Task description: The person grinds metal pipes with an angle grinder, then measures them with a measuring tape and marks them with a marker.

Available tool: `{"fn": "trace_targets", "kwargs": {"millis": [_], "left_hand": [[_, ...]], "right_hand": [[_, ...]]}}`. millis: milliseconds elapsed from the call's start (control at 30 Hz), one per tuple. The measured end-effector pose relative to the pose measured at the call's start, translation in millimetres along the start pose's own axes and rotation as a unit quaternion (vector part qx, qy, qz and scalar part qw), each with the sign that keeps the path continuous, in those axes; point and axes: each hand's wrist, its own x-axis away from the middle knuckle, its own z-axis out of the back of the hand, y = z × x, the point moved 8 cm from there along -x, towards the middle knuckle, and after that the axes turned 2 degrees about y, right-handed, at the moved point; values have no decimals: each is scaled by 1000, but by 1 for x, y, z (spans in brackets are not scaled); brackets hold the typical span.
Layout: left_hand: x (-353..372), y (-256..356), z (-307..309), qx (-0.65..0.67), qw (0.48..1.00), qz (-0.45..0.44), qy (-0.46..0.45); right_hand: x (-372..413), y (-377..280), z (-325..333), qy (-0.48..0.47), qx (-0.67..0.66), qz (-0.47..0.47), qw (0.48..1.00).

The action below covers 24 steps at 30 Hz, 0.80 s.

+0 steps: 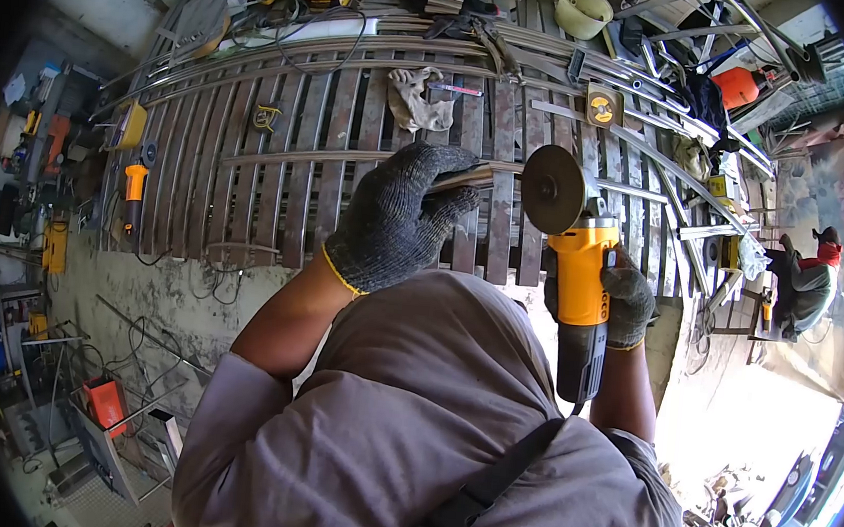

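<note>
Head view shows the gloved left hand (396,219) and the gloved right hand (630,300) apart over the near half of a slatted bench (298,208), with the relation that matters lying between them. The left hand is closed round a metal strip (466,178), thumb on the near side and fingers on the far side, and the short free end of the strip points right, out of the grip. Its long axis runs left to right, nearly square to the slats. The right hand is wrapped about the body of an angle grinder (581,277), whose own long axis runs near to far, so tool and strip stand roughly crosswise. At the grinder's far end the cutting disc (553,189) sits just right of the strip's free end, at about the same depth across the bench; the left hand is nearer to that end, while the right hand lies farther right and nearer the body. Behind the disc, a long bar (301,157) runs the same way across the slats; whether the disc touches it, or is spinning, I cannot tell. Farther off lies a rag (419,101), well apart from the disc.
</note>
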Motion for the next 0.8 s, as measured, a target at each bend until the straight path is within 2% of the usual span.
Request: {"fn": "trace_targets", "kwargs": {"millis": [100,133,167,267,333,400,433,500,533,633,767,800], "left_hand": [[2,-5,-2,-4,1000,12,-3],[4,-9,-2,-1,1000,27,0],[8,-13,-2,2,999,41,1],[23,-32,-2,16,997,78,13],[40,-50,2,12,992,121,12],[64,-74,8,41,977,207,32],[78,-86,11,54,966,251,44],[104,-113,14,79,949,298,69],[111,-117,16,95,938,324,74],[127,-126,16,155,897,408,71],[128,-127,11,181,898,390,91],[124,-125,9,172,899,393,90]], "right_hand": [[1,11,3,25,-141,-47,989],[-4,10,-3,-85,-138,-32,986],[-5,10,5,-96,-130,-5,987],[-9,28,50,-107,-221,-37,969],[-4,42,92,-76,-192,-42,978],[7,53,134,-47,-133,-54,989],[19,63,169,54,-65,-67,994],[36,71,204,119,-2,-101,988],[40,73,205,159,-14,-117,980],[33,78,211,206,-29,-118,971],[9,68,229,160,199,-203,945],[-3,65,237,166,253,-194,933]]}}
